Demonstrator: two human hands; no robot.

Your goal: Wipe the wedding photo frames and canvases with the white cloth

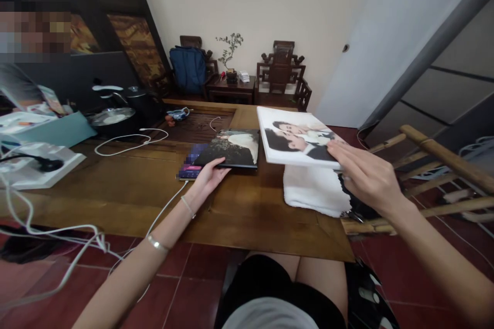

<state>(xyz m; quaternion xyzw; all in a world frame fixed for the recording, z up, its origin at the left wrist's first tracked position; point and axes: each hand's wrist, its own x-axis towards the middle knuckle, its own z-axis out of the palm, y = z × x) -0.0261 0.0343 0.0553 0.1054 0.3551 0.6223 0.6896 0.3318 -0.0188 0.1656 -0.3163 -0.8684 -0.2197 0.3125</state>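
Observation:
My right hand (368,177) is closed on the near right edge of a white-edged photo panel (297,141), which carries a picture of two people. It hangs tilted above a folded white towel (316,190). With my left hand (212,177) I grip the near left corner of a dark photo album or panel (235,149) printed with a white dress, low over the table. The thumb lies on top and the fingers go underneath. Just left of it, partly covered, rests a phone (189,167) with a lit screen and a white cable.
On the wooden table (127,180) stand a white power strip (50,169), a teal box (65,131), a lidded pot (113,118) and a black kettle (141,103). White cables (131,136) run loosely across it. A bamboo rack (443,164) is at right. Another person sits at far left.

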